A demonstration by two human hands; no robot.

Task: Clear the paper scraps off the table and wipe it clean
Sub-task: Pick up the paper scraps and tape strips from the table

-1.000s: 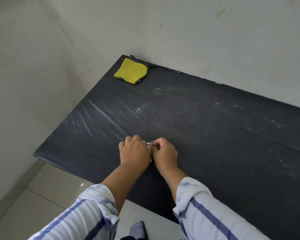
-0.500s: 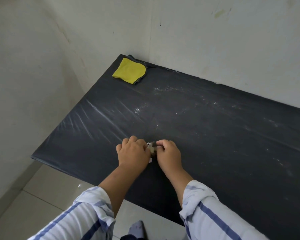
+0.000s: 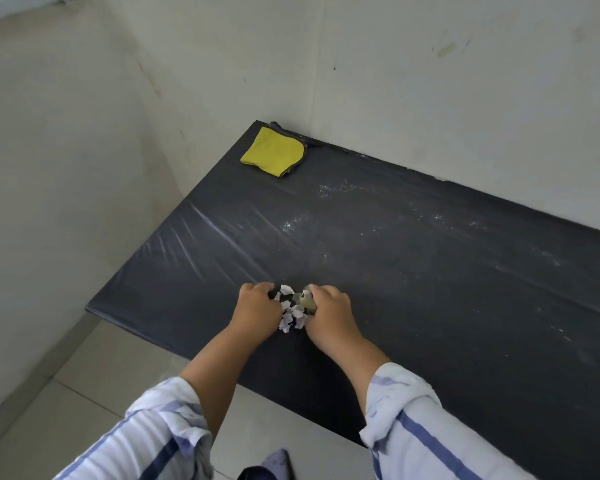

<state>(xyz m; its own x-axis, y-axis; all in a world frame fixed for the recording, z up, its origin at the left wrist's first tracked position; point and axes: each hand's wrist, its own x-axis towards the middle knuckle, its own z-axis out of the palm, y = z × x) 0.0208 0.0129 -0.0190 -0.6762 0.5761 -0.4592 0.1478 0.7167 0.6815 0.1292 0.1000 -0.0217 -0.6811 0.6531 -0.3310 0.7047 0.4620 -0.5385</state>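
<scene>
A small heap of white paper scraps (image 3: pixel 292 311) lies on the black table (image 3: pixel 430 289) near its front edge. My left hand (image 3: pixel 257 308) cups the heap from the left and my right hand (image 3: pixel 328 308) from the right, both with curled fingers resting on the tabletop. The right hand's fingers press on some scraps; the rest lie loose between the hands. A folded yellow cloth (image 3: pixel 273 155) sits in the table's far left corner, well away from both hands. Fine white dust (image 3: pixel 333 188) speckles the tabletop beyond the heap.
Pale walls close the table in at the back and left. Tiled floor (image 3: pixel 66 393) shows below the table's front edge, with a dark shoe tip (image 3: pixel 278 462) at the bottom.
My hands were pressed together over the scraps; now they have drawn slightly apart, and the heap of scraps shows between them. The camera has shifted a little.
</scene>
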